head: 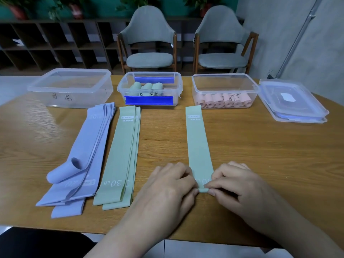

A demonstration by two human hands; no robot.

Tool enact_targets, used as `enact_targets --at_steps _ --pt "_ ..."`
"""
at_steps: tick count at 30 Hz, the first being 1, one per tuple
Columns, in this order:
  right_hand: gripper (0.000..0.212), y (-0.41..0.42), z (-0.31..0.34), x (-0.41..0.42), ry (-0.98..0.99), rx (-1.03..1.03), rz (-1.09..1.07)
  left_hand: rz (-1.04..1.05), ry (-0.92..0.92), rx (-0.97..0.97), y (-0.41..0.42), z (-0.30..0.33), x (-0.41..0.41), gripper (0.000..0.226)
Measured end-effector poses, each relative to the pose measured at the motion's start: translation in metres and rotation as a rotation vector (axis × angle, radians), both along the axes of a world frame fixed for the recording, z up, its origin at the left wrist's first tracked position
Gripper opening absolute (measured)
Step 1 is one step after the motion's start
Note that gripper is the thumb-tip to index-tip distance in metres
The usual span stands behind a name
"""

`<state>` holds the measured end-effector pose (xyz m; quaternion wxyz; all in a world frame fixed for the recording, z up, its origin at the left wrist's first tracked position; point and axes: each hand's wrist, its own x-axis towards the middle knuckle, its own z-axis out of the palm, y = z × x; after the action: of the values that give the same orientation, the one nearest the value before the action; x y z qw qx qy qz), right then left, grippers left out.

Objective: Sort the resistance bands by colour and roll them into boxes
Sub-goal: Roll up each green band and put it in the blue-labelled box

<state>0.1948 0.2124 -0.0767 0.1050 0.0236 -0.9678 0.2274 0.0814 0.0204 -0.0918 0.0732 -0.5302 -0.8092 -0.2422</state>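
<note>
Currently, the near end of a single green band [198, 142] is pinched by both hands on the wooden table [260, 149]: the left hand [167, 185] grips its left corner and the right hand [236, 183] its right corner, fingers curled over the fold. Part of a "30" is seen between the fingertips, and a small white logo with four drop marks is printed at the far end, too small to be read. To the left, a stack of green bands [121, 157] marked "30 LB" is laid beside a pile of purple bands [87, 146], on which "20" can be read; one purple band is partly rolled. Three clear boxes are lined up behind: an empty box [70, 88] with handwritten characters, a blue-clipped box [150, 88] with green rolls, and a box [223, 90] with pink rolls. Stacked lids [292, 101] are set at the far right.
</note>
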Motion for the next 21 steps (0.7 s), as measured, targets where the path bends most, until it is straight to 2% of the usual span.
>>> enact_targets --at_steps 3,9,15,21 --pt "0.005 0.0002 0.0012 -0.0014 -0.006 -0.028 -0.013 0.001 -0.048 0.011 0.0003 -0.0006 -0.0015 0.010" --pt "0.010 0.0010 -0.0003 -0.0020 -0.006 -0.039 -0.031 0.029 -0.155 0.031 0.0007 -0.0008 -0.0034 0.002" --pt "0.017 0.0049 -0.0006 -0.0011 -0.042 -0.006 -0.029 0.060 -0.087 -0.022 0.0019 -0.0007 -0.0029 0.016" --pt "0.010 0.0016 -0.0010 -0.0032 -0.001 0.046 -0.027 0.064 -0.068 -0.037 0.0030 0.0005 -0.0010 0.019"
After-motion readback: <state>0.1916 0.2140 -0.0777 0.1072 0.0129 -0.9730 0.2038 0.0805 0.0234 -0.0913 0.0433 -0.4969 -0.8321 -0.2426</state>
